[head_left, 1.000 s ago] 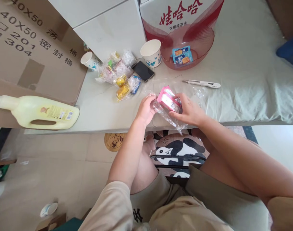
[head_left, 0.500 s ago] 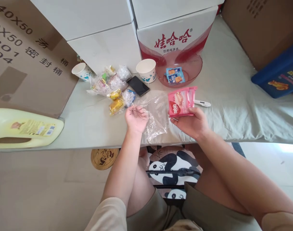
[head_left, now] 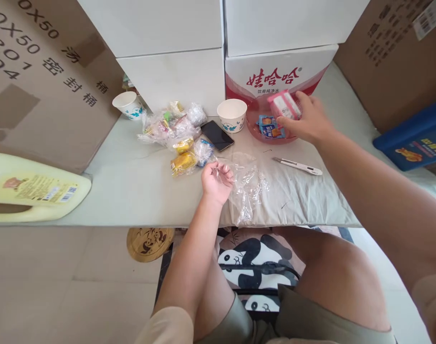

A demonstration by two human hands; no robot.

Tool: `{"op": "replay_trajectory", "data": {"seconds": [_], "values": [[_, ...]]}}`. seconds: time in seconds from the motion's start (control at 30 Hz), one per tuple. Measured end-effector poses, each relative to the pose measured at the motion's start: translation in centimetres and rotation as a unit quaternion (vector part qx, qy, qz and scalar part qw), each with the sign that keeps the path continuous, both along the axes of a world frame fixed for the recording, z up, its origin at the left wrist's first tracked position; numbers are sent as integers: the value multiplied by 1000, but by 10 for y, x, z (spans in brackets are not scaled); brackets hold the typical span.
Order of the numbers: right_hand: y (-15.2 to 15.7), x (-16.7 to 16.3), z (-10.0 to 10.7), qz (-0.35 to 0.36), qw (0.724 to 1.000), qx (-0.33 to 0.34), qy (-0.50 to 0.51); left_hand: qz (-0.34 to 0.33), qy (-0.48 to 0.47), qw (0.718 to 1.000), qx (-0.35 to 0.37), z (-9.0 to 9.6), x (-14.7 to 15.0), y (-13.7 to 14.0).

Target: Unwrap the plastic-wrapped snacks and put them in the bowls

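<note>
My right hand (head_left: 313, 114) grips a pink snack packet (head_left: 285, 104) by its sides, tilted over the clear reddish bowl (head_left: 253, 117). Blue snack packets (head_left: 271, 126) lie in that bowl. My left hand (head_left: 218, 180) rests palm up on the cloth, fingers loosely curled and apart, with nothing seen in it. Beside its fingers lies a crumpled clear plastic bag (head_left: 248, 186). To the right is a white utility knife (head_left: 298, 166). Yellow-wrapped snacks (head_left: 184, 162) and a black phone (head_left: 218, 135) lie just beyond my left hand.
A paper bowl (head_left: 232, 114) stands left of the reddish bowl, and a paper cup (head_left: 129, 106) farther left. White boxes (head_left: 175, 81) line the back. A pale yellow jug (head_left: 42, 186) is at the left, a blue container (head_left: 411, 138) at the right.
My right hand has carried the pink packet up and away from me, from above the cloth to over the reddish bowl. The utility knife is now uncovered. My left hand stays beside the bag.
</note>
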State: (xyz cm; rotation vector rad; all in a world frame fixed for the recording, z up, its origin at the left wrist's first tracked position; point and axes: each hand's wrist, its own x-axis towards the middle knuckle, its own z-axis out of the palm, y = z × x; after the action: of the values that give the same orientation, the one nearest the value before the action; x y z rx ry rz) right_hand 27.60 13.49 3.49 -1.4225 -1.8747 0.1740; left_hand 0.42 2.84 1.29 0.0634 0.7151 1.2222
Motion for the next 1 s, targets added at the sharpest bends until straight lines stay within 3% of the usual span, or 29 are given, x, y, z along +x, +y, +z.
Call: {"op": "replay_trajectory", "data": {"seconds": [0.1, 0.17, 0.3, 0.4, 0.53, 0.63, 0.7, 0.87, 0.93, 1.0], "values": [[-38, -26, -13, -30, 999, 28, 4, -15, -4, 1000, 8, 0, -2, -1], [-80, -48, -30, 37, 998, 41, -1, -28, -7, 1000, 12, -1, -3, -1], [-145, -81, -69, 136, 990, -42, 20, -93, -24, 994, 47, -2, 0, -7], [-159, -89, -83, 166, 979, -113, -34, -164, -5, 984, 71, -1, 4, -15], [-158, -90, -77, 145, 969, -150, -130, -207, 64, 968, 129, 1, 0, -19], [-159, -87, -68, 113, 966, -162, -166, -184, 145, 962, 141, -2, -16, -11], [-162, -83, -63, 80, 962, -178, -191, -165, 240, 952, 97, -5, -29, -2], [-174, -67, -53, -17, 944, -225, -242, -97, 473, 875, -34, -20, -50, 13], [-181, -62, -49, -36, 937, -237, -254, -24, 528, 849, -17, -25, -51, 12], [-186, -59, -45, -42, 934, -241, -259, 57, 572, 816, 64, -28, -47, 7]]}}
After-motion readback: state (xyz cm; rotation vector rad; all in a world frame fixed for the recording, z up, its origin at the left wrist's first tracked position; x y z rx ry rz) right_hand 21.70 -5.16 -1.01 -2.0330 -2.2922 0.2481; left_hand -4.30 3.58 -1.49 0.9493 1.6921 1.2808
